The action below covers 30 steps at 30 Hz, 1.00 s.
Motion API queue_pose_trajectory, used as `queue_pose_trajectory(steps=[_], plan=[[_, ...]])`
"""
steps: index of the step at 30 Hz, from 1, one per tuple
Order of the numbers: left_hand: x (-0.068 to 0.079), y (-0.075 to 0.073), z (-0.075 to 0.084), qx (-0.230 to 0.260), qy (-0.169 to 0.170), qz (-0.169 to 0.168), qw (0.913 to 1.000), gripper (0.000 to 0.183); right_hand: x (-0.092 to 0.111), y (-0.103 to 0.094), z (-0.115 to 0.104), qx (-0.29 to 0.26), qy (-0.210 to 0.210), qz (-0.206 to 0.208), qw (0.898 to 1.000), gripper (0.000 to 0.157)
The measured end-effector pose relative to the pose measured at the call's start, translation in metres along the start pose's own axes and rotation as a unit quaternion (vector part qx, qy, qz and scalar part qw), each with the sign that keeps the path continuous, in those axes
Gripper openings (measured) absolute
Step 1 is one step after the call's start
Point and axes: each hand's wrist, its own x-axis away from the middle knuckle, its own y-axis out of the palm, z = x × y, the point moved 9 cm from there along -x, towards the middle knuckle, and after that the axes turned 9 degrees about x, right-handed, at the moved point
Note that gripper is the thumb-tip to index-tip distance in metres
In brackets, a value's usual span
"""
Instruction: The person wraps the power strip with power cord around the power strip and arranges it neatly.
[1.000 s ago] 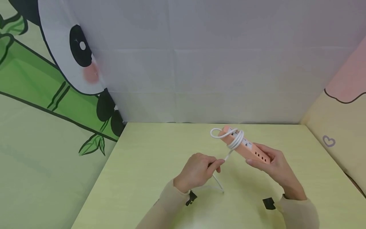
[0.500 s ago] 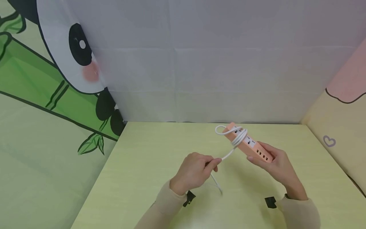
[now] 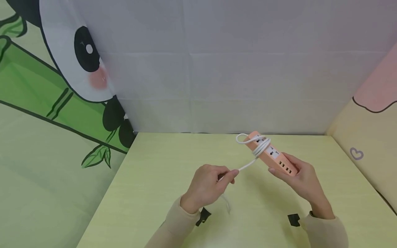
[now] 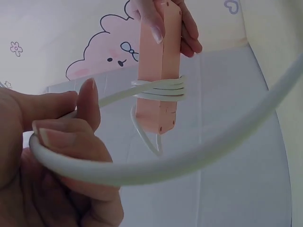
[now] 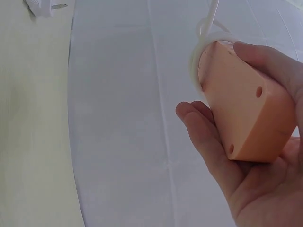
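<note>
An orange-pink power strip [image 3: 270, 155] with white socket panels and several USB ports is tilted above the table. My right hand [image 3: 305, 177] grips its near end, thumb on one side and fingers on the other. Several turns of the strip's white cord [image 3: 261, 146] circle its middle, and a loose loop sticks out at the far end. To the left, my left hand [image 3: 211, 184] pinches the cord between thumb and fingers, with a taut length running up to the coil. In the left wrist view, the cord [image 4: 189, 163] bends past the fingers and sweeps off to the right.
Both hands are above a pale yellow table [image 3: 167, 155]. Behind it hangs a light grey backdrop [image 3: 229, 75], with cartoon-printed panels at the sides. Black patches [image 3: 293, 219] show beside both sleeves. A white plug [image 5: 42, 7] with a metal prong appears at the right wrist view's upper left.
My left hand has drawn left and slightly down, and more cord stretches between it and the coil. The power strip has shifted a little right in my right hand.
</note>
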Motion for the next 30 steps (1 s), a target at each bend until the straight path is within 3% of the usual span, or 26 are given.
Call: queue_pose_trajectory(steps=[8, 14, 30], plan=[[-0.001, -0.004, 0.006, 0.048, 0.022, 0.016, 0.9985, 0.028, 0.001, -0.008, 0.0, 0.014, 0.009, 0.018, 1.0, 0.064], [0.0, -0.005, 0.007, 0.054, 0.029, 0.019, 0.9979, 0.031, 0.001, -0.007, 0.0, 0.011, 0.012, 0.015, 1.0, 0.065], [0.001, -0.007, 0.002, 0.1, 0.007, 0.017, 0.9948, 0.026, 0.002, -0.014, -0.005, 0.016, 0.017, 0.06, 0.998, 0.065]])
